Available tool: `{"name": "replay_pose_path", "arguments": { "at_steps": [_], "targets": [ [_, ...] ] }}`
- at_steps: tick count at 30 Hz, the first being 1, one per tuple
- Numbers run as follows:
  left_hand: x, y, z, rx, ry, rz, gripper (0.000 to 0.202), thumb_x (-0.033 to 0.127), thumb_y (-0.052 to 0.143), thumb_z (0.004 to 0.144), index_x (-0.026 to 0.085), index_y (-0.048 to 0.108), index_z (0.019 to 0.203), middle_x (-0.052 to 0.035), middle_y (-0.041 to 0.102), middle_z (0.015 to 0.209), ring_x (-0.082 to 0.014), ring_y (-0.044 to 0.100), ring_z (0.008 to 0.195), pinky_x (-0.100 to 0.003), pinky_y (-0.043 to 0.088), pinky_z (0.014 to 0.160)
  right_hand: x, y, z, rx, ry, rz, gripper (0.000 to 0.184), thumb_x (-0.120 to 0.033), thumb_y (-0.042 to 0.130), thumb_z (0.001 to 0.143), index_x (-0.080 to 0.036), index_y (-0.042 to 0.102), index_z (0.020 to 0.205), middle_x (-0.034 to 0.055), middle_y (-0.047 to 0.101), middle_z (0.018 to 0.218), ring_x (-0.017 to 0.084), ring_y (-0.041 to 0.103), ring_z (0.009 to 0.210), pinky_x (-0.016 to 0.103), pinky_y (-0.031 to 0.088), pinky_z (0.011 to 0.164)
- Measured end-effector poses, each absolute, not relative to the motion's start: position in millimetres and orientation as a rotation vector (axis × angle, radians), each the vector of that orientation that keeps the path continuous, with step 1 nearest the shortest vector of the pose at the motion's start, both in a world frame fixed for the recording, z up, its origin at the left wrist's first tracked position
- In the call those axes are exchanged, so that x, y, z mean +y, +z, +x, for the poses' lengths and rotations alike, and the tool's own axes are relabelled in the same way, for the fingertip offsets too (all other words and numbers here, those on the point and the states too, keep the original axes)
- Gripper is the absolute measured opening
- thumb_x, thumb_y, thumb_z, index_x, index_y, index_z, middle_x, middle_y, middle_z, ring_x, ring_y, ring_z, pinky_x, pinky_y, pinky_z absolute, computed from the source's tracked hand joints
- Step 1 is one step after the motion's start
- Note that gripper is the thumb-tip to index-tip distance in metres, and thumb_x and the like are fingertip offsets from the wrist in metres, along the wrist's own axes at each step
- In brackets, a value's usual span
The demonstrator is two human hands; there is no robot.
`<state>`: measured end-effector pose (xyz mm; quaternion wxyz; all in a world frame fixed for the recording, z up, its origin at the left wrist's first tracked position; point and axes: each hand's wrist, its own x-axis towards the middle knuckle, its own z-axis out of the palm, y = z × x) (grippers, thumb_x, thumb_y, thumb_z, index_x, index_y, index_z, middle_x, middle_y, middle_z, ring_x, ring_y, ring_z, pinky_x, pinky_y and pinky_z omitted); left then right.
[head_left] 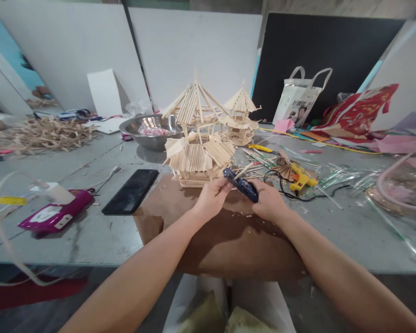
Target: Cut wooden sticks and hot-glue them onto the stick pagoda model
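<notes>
My right hand [268,200] is closed around a dark blue cutter [241,183] held over a sheet of brown paper [225,236]. My left hand [213,194] pinches a thin wooden stick [244,170] whose end lies at the cutter's jaws. Just beyond both hands stands a pavilion model [197,138] built of wooden sticks, with a smaller stick tower [241,118] behind it to the right.
A black phone [131,190] lies left of the paper, and a magenta pack [53,213] further left. A steel bowl [149,132] sits behind the model. A yellow glue gun [300,178] and loose sticks lie right. A pile of sticks [43,134] is far left.
</notes>
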<state>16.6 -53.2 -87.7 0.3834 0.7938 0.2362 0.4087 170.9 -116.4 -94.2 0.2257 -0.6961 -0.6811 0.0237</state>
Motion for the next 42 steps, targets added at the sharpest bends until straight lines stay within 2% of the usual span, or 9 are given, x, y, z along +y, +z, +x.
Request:
{"name": "replay_pose_path", "arguments": {
  "at_steps": [4, 7, 11, 17, 25, 33, 38, 42],
  "targets": [
    [-54.1, -86.5, 16.5, 0.556, 0.963, 1.818, 0.031, 0.04, 0.046, 0.073, 0.012, 0.056, 0.064, 0.0041, 0.038, 0.045, -0.0052, 0.033, 0.044, -0.018, 0.027, 0.043, -116.5, -95.2, 174.1, -1.901, 0.076, -1.857, 0.048, -0.018, 0.046, 0.058, -0.015, 0.046, 0.106, 0.0108, 0.057, 0.1, 0.024, 0.053, 0.089, 0.032, 0.039, 0.076],
    [-54.9, -86.1, 16.0, 0.535, 0.881, 1.661, 0.032, 0.043, 0.05, 0.069, 0.013, 0.055, 0.062, 0.0068, 0.029, 0.04, -0.0031, 0.024, 0.038, -0.018, 0.019, 0.038, -116.2, -95.8, 175.7, -1.916, 0.07, -1.813, 0.05, -0.018, 0.047, 0.058, -0.014, 0.045, 0.107, 0.0105, 0.057, 0.101, 0.023, 0.052, 0.092, 0.032, 0.039, 0.077],
    [-51.8, -87.0, 13.9, 0.49, 0.741, 1.458, 0.032, 0.044, 0.055, 0.065, 0.013, 0.053, 0.062, 0.0087, 0.026, 0.037, -0.0016, 0.018, 0.034, -0.018, 0.012, 0.035, -115.4, -96.4, 176.5, -1.934, 0.064, -1.797, 0.05, -0.018, 0.047, 0.058, -0.015, 0.045, 0.107, 0.0101, 0.057, 0.101, 0.023, 0.051, 0.093, 0.032, 0.038, 0.078],
    [-42.4, -90.0, 6.7, 0.425, 0.511, 1.285, 0.027, 0.039, 0.058, 0.065, 0.012, 0.055, 0.065, 0.0096, 0.026, 0.035, -0.0004, 0.013, 0.031, -0.016, 0.008, 0.034, -116.5, -96.0, 176.4, -1.982, 0.03, -1.805, 0.048, -0.019, 0.047, 0.059, -0.015, 0.045, 0.107, 0.0095, 0.058, 0.1, 0.023, 0.054, 0.089, 0.032, 0.039, 0.076],
    [-42.9, -89.4, 6.7, 0.418, 0.517, 1.281, 0.028, 0.04, 0.058, 0.063, 0.012, 0.054, 0.064, 0.0096, 0.027, 0.034, -0.0004, 0.014, 0.03, -0.016, 0.008, 0.034, -116.9, -95.9, 176.1, -2.016, 0.002, -1.833, 0.039, -0.023, 0.047, 0.063, -0.016, 0.047, 0.101, 0.009, 0.06, 0.093, 0.022, 0.055, 0.084, 0.029, 0.039, 0.071],
    [-47.2, -90.0, 12.9, 0.513, 0.761, 1.537, 0.031, 0.044, 0.054, 0.066, 0.013, 0.055, 0.063, 0.008, 0.029, 0.039, -0.0019, 0.021, 0.035, -0.019, 0.013, 0.037, -117.6, -94.0, 171.7, -1.952, 0.01, -2.012, 0.034, -0.021, 0.046, 0.06, -0.018, 0.048, 0.094, 0.0082, 0.061, 0.082, 0.023, 0.057, 0.074, 0.03, 0.039, 0.064],
    [-51.3, -88.6, 15.6, 0.544, 0.853, 1.612, 0.033, 0.046, 0.052, 0.067, 0.013, 0.054, 0.061, 0.0069, 0.031, 0.041, -0.0031, 0.023, 0.039, -0.02, 0.016, 0.038, -113.9, -98.0, 176.0, -1.932, 0.023, -1.882, 0.049, -0.015, 0.047, 0.057, -0.016, 0.043, 0.106, 0.0105, 0.056, 0.1, 0.023, 0.052, 0.09, 0.032, 0.039, 0.074],
    [-52.3, -87.6, 14.0, 0.476, 0.781, 1.592, 0.034, 0.047, 0.051, 0.067, 0.013, 0.054, 0.064, 0.0076, 0.029, 0.04, -0.0028, 0.022, 0.037, -0.02, 0.015, 0.038, -110.9, -105.3, 184.4, -2.007, -0.016, -1.643, 0.055, -0.015, 0.048, 0.058, -0.014, 0.037, 0.113, 0.0127, 0.05, 0.108, 0.022, 0.047, 0.097, 0.033, 0.037, 0.08]
  ]
}}
